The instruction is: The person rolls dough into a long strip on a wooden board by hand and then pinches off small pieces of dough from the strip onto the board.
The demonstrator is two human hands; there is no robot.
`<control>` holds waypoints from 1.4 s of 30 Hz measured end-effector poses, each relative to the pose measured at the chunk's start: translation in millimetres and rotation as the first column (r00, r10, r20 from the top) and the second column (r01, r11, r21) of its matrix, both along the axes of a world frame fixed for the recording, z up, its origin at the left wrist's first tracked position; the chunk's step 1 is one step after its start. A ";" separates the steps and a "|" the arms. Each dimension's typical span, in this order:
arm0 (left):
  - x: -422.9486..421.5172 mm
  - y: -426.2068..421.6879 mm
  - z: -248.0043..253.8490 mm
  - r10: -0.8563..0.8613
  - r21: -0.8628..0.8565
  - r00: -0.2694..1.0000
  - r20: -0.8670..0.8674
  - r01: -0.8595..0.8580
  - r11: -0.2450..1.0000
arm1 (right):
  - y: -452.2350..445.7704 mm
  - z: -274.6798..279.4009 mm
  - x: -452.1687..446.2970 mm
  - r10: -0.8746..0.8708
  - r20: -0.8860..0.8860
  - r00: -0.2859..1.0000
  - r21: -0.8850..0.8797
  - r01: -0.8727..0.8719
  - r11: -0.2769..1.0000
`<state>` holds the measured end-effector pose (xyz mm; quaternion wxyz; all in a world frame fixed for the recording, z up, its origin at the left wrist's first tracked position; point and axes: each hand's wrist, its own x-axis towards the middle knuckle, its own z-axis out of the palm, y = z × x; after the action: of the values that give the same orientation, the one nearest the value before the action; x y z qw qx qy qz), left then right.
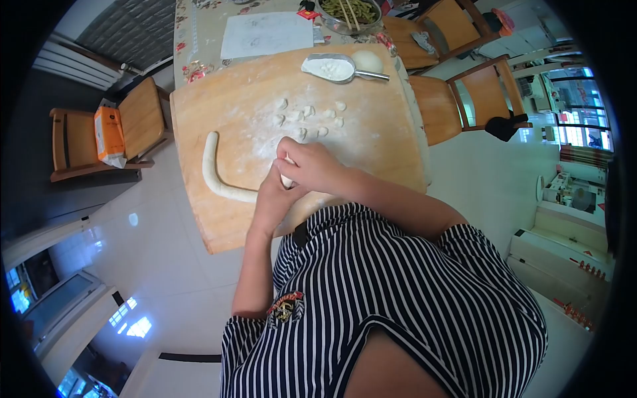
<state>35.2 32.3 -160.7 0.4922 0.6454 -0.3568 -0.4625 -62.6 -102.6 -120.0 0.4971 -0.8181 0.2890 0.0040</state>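
On a floured wooden board (245, 93), my left hand (271, 194) is closed around a piece of dough (286, 179). My right hand (310, 166) meets it from above, its fingers pinched at the top of the same dough. A long curved dough rope (215, 179) lies to the left, and its near end passes behind my left hand. Whether the rope joins the held piece is hidden. Just beyond my hands, several small dough pieces (309, 111) are scattered in loose flour.
A metal scoop (332, 69) of flour and a round dough ball (367, 62) sit at the board's far right. Behind lie a white sheet (267, 34) and a bowl of green food (350, 13) with chopsticks. Wooden chairs (434, 109) flank the table.
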 end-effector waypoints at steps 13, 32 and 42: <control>-21.7 35.3 38.3 0.204 0.068 0.979 0.012 -0.205 0.977 | -16.7 -54.0 7.0 -0.258 0.160 0.953 -0.185 0.285 0.940; 8.2 8.3 29.8 0.178 0.167 0.932 -0.316 -0.130 0.977 | 9.5 7.1 5.7 0.111 0.095 0.989 0.312 -0.135 0.940; -20.3 -3.3 29.3 0.178 0.346 0.962 -0.207 -0.098 0.933 | 1.5 -4.6 -10.2 0.216 0.422 0.881 -0.404 -0.031 0.914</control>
<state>14.9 29.0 -131.4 0.4465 0.6833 -0.1665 -0.5532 -72.8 -101.1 -124.6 0.3787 -0.8944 0.1049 -0.2134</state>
